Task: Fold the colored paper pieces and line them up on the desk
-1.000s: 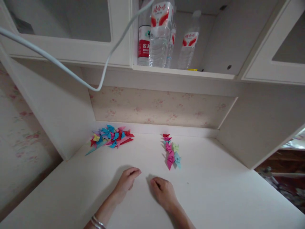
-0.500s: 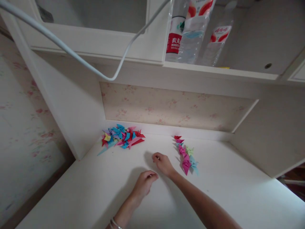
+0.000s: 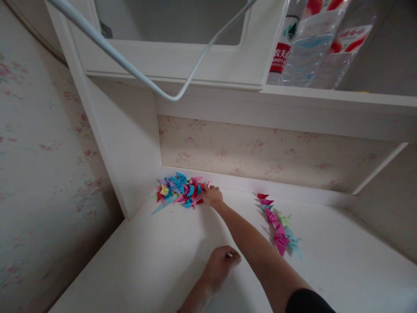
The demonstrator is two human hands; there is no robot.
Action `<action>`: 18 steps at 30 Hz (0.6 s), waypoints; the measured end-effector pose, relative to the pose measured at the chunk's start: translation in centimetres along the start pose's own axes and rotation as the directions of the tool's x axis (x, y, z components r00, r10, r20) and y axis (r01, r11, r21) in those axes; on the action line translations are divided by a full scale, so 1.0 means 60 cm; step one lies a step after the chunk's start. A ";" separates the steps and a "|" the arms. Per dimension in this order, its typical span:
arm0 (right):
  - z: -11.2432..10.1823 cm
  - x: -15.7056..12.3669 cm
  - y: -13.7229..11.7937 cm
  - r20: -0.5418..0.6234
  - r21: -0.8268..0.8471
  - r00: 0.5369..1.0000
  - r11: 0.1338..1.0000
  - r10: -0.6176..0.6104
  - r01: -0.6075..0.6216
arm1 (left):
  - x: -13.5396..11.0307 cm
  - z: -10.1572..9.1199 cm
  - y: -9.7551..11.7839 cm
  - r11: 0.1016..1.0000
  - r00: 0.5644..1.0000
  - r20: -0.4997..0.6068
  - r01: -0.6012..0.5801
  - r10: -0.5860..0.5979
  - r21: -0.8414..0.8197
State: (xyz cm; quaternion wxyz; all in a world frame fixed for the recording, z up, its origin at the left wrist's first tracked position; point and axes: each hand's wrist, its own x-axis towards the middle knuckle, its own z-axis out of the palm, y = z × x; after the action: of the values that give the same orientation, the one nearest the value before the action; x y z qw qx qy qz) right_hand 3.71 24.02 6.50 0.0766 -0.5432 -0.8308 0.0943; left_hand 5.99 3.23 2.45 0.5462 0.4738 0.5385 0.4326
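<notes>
A pile of folded paper cranes in blue, pink, red, purple and yellow lies at the back left of the white desk. My right hand reaches across to the pile's right end, its fingers closed on a red paper crane; the fingertips are partly hidden. Nearer to me, my left hand hovers over the desk, fingers curled toward the thumb, with nothing visible in it and slight blur. Farther right, a row of paper cranes in red, pink, light green and light blue runs toward me.
White desk surface spreads beneath both hands. A side panel stands left of the pile. Overhead, a white cable hangs before the cabinet, and several plastic bottles stand on the shelf at upper right.
My right hand has moved left and away from me, from above the bare desk to the pile. My left hand has drawn nearer to me. The camera view has turned left.
</notes>
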 end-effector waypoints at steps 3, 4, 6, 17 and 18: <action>0.008 0.014 -0.004 -0.027 0.015 0.999 0.999 0.030 -0.029 | 0.001 -0.002 0.002 1.000 1.000 0.015 -0.005 0.005 -0.002; 0.011 0.016 -0.005 -0.033 0.025 0.999 0.999 0.032 -0.032 | 0.002 -0.003 0.003 1.000 1.000 0.023 -0.005 0.006 -0.006; 0.016 0.018 -0.005 -0.054 0.055 0.998 0.998 0.033 -0.030 | 0.002 -0.003 0.002 1.000 0.999 0.037 -0.009 0.009 -0.008; -0.019 -0.043 0.076 -0.374 0.442 0.922 0.893 0.095 0.087 | 0.005 -0.002 -0.004 0.996 0.997 0.019 -0.078 0.077 0.040; -0.019 -0.060 0.086 -0.395 0.490 0.912 0.865 0.114 0.104 | 0.006 -0.001 -0.004 0.996 0.997 0.012 -0.078 0.078 0.040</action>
State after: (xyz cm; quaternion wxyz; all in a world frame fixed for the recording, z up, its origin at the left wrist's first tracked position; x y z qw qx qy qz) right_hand 9.98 22.82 6.26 0.3875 -0.5141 -0.7411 0.1905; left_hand 5.92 3.55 2.16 0.5222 0.5076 0.5253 0.4401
